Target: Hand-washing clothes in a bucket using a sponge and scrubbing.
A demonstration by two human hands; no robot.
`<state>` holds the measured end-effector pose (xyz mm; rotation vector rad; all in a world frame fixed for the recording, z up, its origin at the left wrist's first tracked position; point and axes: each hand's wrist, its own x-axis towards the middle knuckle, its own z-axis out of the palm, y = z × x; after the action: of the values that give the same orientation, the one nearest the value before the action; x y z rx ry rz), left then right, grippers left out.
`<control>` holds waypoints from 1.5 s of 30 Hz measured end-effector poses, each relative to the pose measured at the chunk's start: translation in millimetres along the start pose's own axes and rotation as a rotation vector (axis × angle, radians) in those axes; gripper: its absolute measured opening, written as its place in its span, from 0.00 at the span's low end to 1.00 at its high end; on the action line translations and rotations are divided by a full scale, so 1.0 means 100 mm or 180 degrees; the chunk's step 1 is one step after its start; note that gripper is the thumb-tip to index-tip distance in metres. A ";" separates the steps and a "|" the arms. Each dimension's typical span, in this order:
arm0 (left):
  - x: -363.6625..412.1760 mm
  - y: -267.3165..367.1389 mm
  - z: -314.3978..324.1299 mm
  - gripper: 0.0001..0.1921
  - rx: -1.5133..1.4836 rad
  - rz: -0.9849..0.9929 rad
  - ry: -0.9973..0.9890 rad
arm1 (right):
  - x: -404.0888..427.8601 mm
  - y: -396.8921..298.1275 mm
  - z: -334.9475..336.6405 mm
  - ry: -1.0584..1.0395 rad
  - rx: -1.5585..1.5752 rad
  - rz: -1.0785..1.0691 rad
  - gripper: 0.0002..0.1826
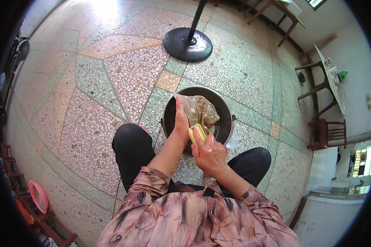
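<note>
A metal bucket (229, 114) with a wire handle stands on the floor between my knees. Wet tan cloth (198, 106) with a pale pattern hangs over its opening and is bunched on the right side. My left hand (181, 121) supports the cloth at its left edge, fingers straight and pointing away from me. In my right hand (211, 152) is a yellow bar of soap (198, 133), its index finger stretched along the top. The soap is at the cloth's near end, close to my left wrist. Both hands look wet, and the bucket's bottom is mostly hidden.
Beyond the bucket stands a round black pedestal base (188, 44) with a pole. A clear plastic item (232, 142) lies by the bucket's right side. Wooden chairs (327, 134) and a table (329, 78) line the right wall; a pink basin (38, 196) is at lower left.
</note>
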<state>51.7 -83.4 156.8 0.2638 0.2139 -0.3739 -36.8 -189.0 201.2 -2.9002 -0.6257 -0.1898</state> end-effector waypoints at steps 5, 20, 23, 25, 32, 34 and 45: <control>0.05 -0.22 -0.10 0.39 -0.0071 -0.0105 -0.0066 | 0.68 0.24 0.21 0.0816 -0.0075 0.0365 0.23; 0.01 -0.12 -0.13 0.30 0.0076 0.0271 0.0219 | 0.52 0.17 0.23 0.0597 -0.0098 0.0341 0.24; -0.01 0.00 -0.18 0.31 0.0069 0.0311 0.0187 | 0.13 -0.03 0.12 0.0404 0.0098 0.0088 0.25; -0.04 0.04 -0.12 0.32 -0.0105 0.0114 0.0061 | -0.02 -0.11 0.03 0.0179 0.0173 0.0003 0.25; 0.05 -0.09 -0.23 0.28 -0.0204 0.0257 0.0173 | 0.49 0.14 0.21 0.0592 -0.0030 0.0372 0.23; -0.05 -0.02 -0.21 0.30 0.0109 0.0287 0.0297 | 0.22 -0.02 0.20 0.0608 0.0115 0.0044 0.25; -0.09 -0.08 -0.12 0.29 -0.0275 0.0039 -0.0009 | 0.77 0.90 0.49 0.0684 0.0595 0.1675 0.24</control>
<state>38.3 -84.3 145.6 0.1795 0.2249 -0.3519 74.8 -230.4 153.3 -2.6955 0.1520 -0.3412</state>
